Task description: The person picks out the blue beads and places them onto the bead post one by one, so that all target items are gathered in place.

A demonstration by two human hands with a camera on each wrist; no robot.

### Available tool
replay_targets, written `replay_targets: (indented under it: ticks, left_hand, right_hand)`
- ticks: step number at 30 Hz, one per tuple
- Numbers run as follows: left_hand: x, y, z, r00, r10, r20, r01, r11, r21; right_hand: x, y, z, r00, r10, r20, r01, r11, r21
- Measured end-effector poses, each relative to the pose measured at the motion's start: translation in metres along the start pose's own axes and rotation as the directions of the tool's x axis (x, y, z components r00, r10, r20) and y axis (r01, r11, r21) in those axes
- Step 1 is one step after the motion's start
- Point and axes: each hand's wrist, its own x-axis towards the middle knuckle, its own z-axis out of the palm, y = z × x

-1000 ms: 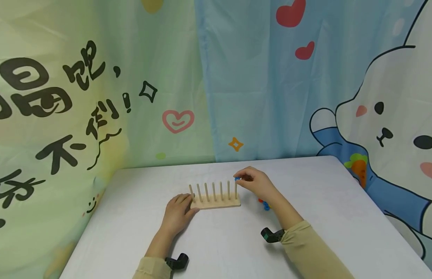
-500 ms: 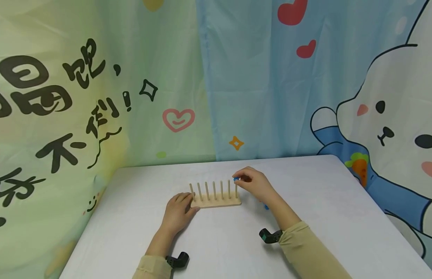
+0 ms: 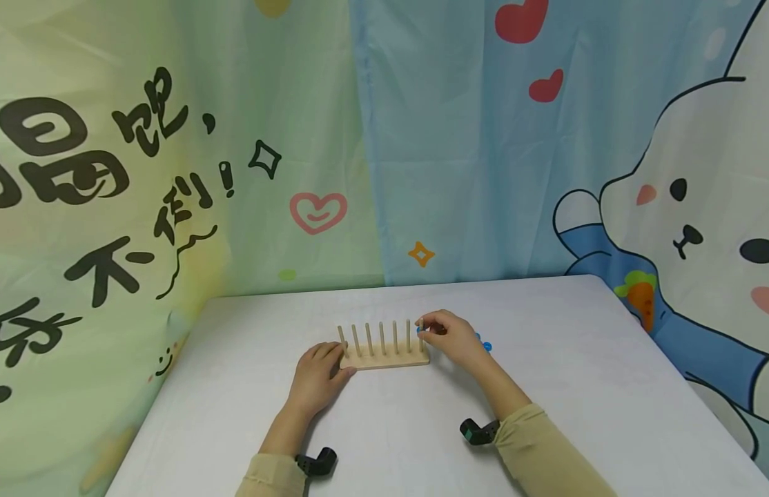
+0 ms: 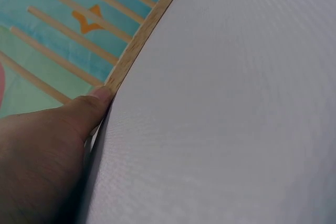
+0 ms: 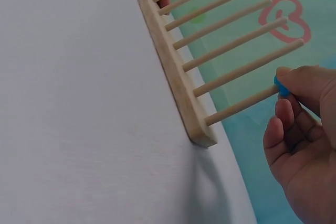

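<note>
Black lettering (image 3: 101, 283) on the backdrop (image 3: 422, 138) includes “吧” and “不”.

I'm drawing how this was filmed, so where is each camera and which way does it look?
Head: on the person's head, facing forward and down at the table; both hands, left and right, and the sleeves show.
Left wrist: worn there, facing along the table toward the wooden peg rack; only the left hand shows.
Right wrist: worn there, facing across the rack; the right hand pinches a blue bead, with part of the left hand beyond.
Both wrist views share the rack, left hand and printed curtain.
</note>
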Motion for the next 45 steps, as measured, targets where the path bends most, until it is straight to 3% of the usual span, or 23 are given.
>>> replay_targets:
  ticks: [17, 38, 45]
  left_hand:
    - [0.0, 0.001, 0.0, 1.0, 0.008, -0.004, -0.008, 1.0, 0.0]
    - [0.0, 0.002, -0.002, 0.999, 0.027, -0.03, -0.027, 1.0, 0.014]
    - [-0.001, 0.002, -0.001, 1.0, 0.011, -0.007, -0.011, 1.0, 0.012]
  right_hand:
    - [-0.006, 0.024, 0.031, 0.993, 0.085, -0.076, -0.087, 0.996, -0.01]
    - [-0.009, 0.03, 0.034, 0.993, 0.106, -0.052, -0.108, 0.994, -0.026]
    - [-0.01, 0.031, 0.034, 0.994, 0.1, -0.041, -0.101, 0.995, -0.012]
